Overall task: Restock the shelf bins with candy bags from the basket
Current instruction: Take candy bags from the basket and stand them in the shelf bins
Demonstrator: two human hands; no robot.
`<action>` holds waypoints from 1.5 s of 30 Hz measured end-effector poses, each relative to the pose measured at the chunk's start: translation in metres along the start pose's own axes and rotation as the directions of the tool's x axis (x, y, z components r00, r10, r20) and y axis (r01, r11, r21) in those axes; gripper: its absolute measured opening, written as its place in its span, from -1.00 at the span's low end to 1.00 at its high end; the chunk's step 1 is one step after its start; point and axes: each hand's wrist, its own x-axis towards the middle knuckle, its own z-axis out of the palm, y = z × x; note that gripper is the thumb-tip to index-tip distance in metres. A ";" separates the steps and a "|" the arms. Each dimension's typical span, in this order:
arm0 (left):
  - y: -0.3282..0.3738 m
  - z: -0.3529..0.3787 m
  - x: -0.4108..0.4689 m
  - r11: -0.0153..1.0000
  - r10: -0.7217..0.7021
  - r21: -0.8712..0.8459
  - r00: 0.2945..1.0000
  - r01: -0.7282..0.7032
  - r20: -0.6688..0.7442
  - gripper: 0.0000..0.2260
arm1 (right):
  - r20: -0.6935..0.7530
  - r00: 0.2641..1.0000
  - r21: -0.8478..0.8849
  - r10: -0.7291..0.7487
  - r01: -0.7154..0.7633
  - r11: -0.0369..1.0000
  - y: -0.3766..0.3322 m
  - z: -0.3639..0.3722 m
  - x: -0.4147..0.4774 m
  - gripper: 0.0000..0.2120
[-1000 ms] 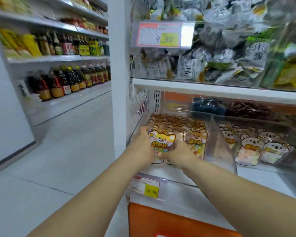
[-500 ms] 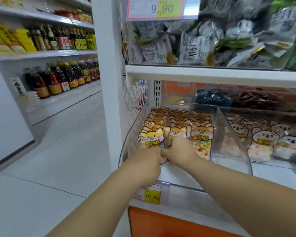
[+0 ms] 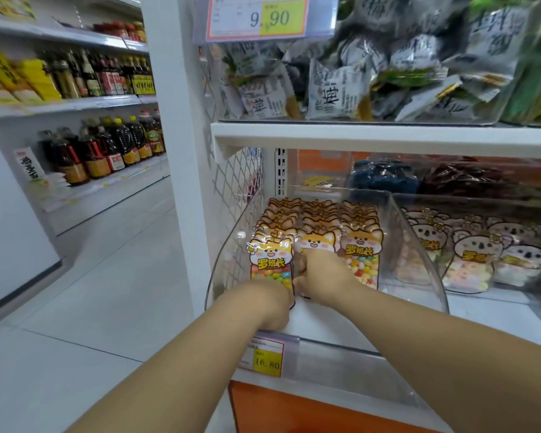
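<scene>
A clear plastic bin [image 3: 416,242] on the lower shelf holds three rows of upright candy bags printed with an orange cartoon dog. The front bag of the left row [image 3: 271,259] stands upright, jelly beans showing through its window. My left hand [image 3: 272,303] is closed at the bottom of this bag, at the bin's front lip. My right hand [image 3: 320,273] is closed on the bag's right edge and covers the lower half of the middle row's front bag [image 3: 317,240]. The basket is out of view.
A second clear bin [image 3: 531,303] of koala candy bags [image 3: 473,256] sits right of the first. The upper shelf board [image 3: 388,137] overhangs closely. Wire mesh [image 3: 236,182] closes the left side. A 16.80 price tag [image 3: 266,357] hangs below. Bottle shelves [image 3: 107,145] line the aisle.
The bag has gone from held above the front of the left row to standing low in it. My left hand slid down to its bottom edge; my right stayed beside it.
</scene>
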 end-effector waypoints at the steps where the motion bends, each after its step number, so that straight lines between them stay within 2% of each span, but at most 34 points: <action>1: 0.000 0.001 0.002 1.000 -0.009 0.009 1.000 0.009 -0.007 -0.62 | -0.008 1.000 -0.009 -0.006 0.005 1.000 0.000 0.000 0.001 -0.90; 5: -0.003 0.009 0.009 0.998 -0.055 0.029 0.998 0.055 -0.002 -0.48 | -0.002 0.999 -0.046 -0.037 0.037 0.998 0.005 0.001 -0.001 -0.73; 8: -0.005 0.010 0.008 0.998 -0.068 0.012 0.997 0.068 0.030 -0.48 | -0.004 0.998 -0.011 -0.064 0.064 0.998 0.012 0.004 -0.001 -0.78; 11: -0.007 0.007 0.006 0.998 -0.064 0.009 0.996 0.064 0.054 -0.47 | 0.006 0.996 0.000 -0.090 0.090 0.996 0.014 0.001 -0.002 -0.74; 16: -0.007 0.006 0.005 1.000 -0.024 0.007 0.998 0.024 0.064 -0.47 | 0.088 0.995 -0.028 -0.055 0.057 0.998 0.019 -0.004 -0.011 -0.80; 22: -0.010 -0.003 0.002 0.997 0.044 -0.062 0.999 -0.044 0.010 -0.55 | 0.160 0.987 -0.072 -0.036 0.048 0.996 0.022 -0.005 -0.017 -0.76; 28: -0.011 -0.003 0.002 0.994 0.029 -0.103 0.998 -0.035 -0.052 -0.57 | 0.156 0.987 -0.124 -0.034 0.054 0.991 0.020 -0.013 -0.026 -0.74; 30: -0.010 -0.003 -0.005 0.984 0.023 -0.173 0.993 -0.043 -0.116 -0.61 | 0.127 0.991 -0.132 -0.044 0.061 0.989 0.019 -0.019 -0.034 -0.77; 32: -0.007 -0.001 -0.017 0.954 0.005 -0.290 0.969 -0.078 -0.246 -0.65 | 0.080 0.995 -0.109 -0.061 0.070 0.992 0.014 -0.030 -0.047 -0.77; 35: 0.002 0.006 -0.045 0.897 -0.083 -0.419 0.878 -0.140 -0.472 -0.68 | 0.006 0.996 -0.040 -0.085 0.085 0.996 0.005 -0.052 -0.077 -0.71; 37: 0.012 0.016 -0.067 0.858 -0.116 -0.471 0.816 -0.204 -0.566 -0.70 | -0.032 0.991 0.008 -0.126 0.127 0.992 0.000 -0.068 -0.103 -0.73; 43: 0.050 0.062 -0.134 0.740 -0.148 -0.549 0.703 -0.389 -0.696 -0.77 | -0.108 0.962 0.194 -0.252 0.269 0.943 0.015 -0.096 -0.215 -0.83; 45: 0.067 0.088 -0.148 0.702 -0.167 -0.600 0.730 -0.383 -0.662 -0.78 | -0.087 0.970 0.285 -0.228 0.243 0.927 0.034 -0.086 -0.250 -0.84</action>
